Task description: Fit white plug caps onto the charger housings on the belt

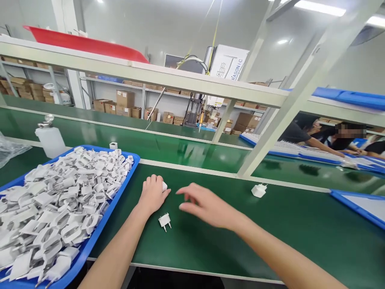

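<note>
My left hand (152,196) rests on the green work surface with its fingers curled round a white plastic plug housing (164,186), of which only one side shows. Just to the right hovers my right hand (203,204), thumb and fingers apart and holding nothing. A white plug insert (165,220) with two metal pins lies on the surface below and between the hands. Farther right, near the back rail, sits a white plug (259,190) with its pins pointing right. A blue tray (112,202) heaped with white plug housings (81,188) stands left of my left hand.
Behind the tray stand a white pump bottle (51,140) and a single white housing (113,145). A slanted metal post (270,124) rises from the back rail. At the right edge lies another blue tray (361,206). Co-workers (313,132) sit across the line.
</note>
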### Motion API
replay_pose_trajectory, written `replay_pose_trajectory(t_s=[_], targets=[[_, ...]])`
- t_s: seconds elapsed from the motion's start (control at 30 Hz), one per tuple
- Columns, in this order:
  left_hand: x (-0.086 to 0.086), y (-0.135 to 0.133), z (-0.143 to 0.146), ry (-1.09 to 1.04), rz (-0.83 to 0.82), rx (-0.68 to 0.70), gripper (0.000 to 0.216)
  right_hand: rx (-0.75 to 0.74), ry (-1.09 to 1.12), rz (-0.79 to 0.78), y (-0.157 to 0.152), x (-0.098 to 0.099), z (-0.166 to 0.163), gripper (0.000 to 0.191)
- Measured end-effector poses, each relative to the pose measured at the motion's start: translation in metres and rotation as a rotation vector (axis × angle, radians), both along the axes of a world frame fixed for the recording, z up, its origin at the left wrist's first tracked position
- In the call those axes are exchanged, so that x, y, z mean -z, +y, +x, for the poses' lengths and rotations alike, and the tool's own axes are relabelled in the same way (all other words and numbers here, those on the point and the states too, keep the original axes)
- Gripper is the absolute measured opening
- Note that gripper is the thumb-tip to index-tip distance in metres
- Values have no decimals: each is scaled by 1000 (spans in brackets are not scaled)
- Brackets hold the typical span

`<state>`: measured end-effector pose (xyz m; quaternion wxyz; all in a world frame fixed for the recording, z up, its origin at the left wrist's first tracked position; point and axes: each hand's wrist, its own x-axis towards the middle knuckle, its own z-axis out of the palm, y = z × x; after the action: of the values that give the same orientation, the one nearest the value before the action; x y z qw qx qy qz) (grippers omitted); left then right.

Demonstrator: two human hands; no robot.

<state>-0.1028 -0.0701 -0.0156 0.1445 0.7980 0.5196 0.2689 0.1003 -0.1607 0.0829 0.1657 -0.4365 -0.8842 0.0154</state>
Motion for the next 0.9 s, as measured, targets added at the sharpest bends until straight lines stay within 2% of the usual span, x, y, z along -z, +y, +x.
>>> replay_pose_trajectory(t_s=[0.07,0.1,0.17,0.27,0.33,0.47,0.53,0.63,0.77,0.83,0.9], targets=[[-3,0,0,51,1,-29,20,-158,-58,-190,0,14,-37,43],[-5,1,-1,67,2,-35,19,-218,-75,-258,2,21,-49,43],[-9,1,-4,75,2,-42,21,-281,-69,-338,8,32,-57,30],[-16,1,-8,40,-18,-34,27,-278,36,-397,25,37,-40,15],[-19,1,-8,1,-42,8,29,-257,140,-444,40,32,-20,16],[-21,-1,-1,-77,-91,76,46,-165,537,-642,71,26,10,23],[-21,-1,4,-81,-118,107,36,-91,670,-692,79,29,17,25],[-21,-2,8,-70,-167,179,26,-36,643,-693,80,33,19,34],[-21,-5,10,-118,-267,223,23,-148,426,-507,76,25,22,18],[-20,-7,13,-69,-238,222,24,-214,347,-418,76,20,22,20],[-19,-10,20,15,-169,200,21,-213,295,-389,76,17,20,23]])
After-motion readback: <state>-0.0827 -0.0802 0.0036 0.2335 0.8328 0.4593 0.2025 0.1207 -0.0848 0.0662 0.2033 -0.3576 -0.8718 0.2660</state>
